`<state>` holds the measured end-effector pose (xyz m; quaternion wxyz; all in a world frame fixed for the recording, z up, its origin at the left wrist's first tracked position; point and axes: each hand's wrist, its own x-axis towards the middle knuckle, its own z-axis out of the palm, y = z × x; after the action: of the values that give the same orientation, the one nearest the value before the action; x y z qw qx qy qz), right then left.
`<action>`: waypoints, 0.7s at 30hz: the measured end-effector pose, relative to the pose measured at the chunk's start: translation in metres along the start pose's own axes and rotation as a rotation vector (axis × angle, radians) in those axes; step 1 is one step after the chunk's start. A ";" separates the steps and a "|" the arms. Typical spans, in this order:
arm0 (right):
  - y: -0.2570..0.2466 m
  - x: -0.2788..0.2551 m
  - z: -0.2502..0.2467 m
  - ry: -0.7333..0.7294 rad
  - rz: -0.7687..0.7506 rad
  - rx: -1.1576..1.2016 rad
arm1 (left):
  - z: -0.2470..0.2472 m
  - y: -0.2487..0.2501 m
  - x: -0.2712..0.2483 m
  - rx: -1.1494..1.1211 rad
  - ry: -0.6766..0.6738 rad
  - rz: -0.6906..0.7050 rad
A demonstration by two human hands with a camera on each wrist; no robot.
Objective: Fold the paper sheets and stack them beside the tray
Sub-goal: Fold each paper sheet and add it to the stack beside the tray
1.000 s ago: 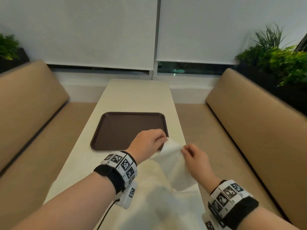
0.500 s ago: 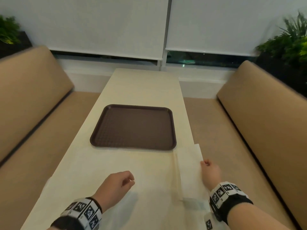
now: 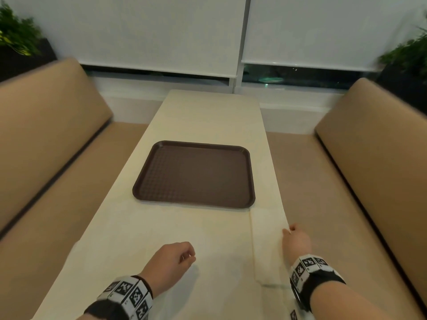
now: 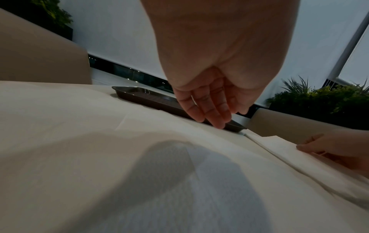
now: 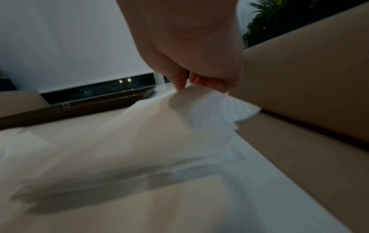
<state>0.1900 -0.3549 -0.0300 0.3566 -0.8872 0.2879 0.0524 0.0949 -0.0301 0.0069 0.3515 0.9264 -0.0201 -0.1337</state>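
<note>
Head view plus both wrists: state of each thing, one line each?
Folded paper sheet: lying right of the tray's near corner, its right edge lifted.
Right hand: pinches the folded sheet's edge.
Left hand: loosely curled, holds nothing, over a flat sheet.
Brown tray: empty, flat on the table.

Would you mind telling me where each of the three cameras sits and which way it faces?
Head: worn high, looks forward and down the table at the brown tray; both forearms and hands show.
Left wrist: low over the paper, looks along the left hand, which holds nothing, toward the tray.
Right wrist: low at the table's right edge, looks along the right hand pinching the folded paper sheet.
All share the tray and window blinds.
</note>
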 end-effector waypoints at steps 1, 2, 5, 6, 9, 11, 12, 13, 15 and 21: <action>0.000 -0.002 -0.001 0.006 -0.020 -0.027 | 0.000 -0.002 -0.001 0.017 0.005 -0.005; 0.001 -0.003 -0.001 0.014 -0.053 -0.093 | 0.001 -0.005 -0.001 0.043 0.013 -0.009; 0.002 -0.011 -0.006 0.050 -0.182 -0.357 | 0.001 -0.017 0.003 0.154 0.026 -0.005; 0.000 -0.013 -0.007 0.067 -0.219 -0.409 | 0.002 -0.020 0.005 0.185 0.023 -0.014; -0.016 -0.028 -0.008 0.087 -0.375 -0.445 | 0.006 -0.022 0.011 0.268 -0.033 -0.069; -0.031 -0.049 -0.001 0.026 -0.520 -0.427 | 0.009 -0.018 0.015 0.339 -0.076 -0.109; -0.039 -0.062 0.004 -0.042 -0.591 -0.429 | 0.010 -0.016 0.016 0.375 -0.088 -0.126; -0.044 -0.077 0.012 -0.134 -0.651 -0.445 | 0.012 -0.013 0.017 0.406 -0.095 -0.140; -0.052 -0.107 0.029 -0.366 -0.699 -0.498 | 0.013 -0.010 0.019 0.462 -0.108 -0.154; -0.057 -0.154 0.068 -0.718 -0.429 -0.524 | 0.013 -0.011 0.021 0.547 -0.159 -0.157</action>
<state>0.1010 -0.2042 -0.0002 0.2008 -0.9124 -0.0652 0.3507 0.1109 -0.0329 -0.0147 0.0746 0.9721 -0.0110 -0.2221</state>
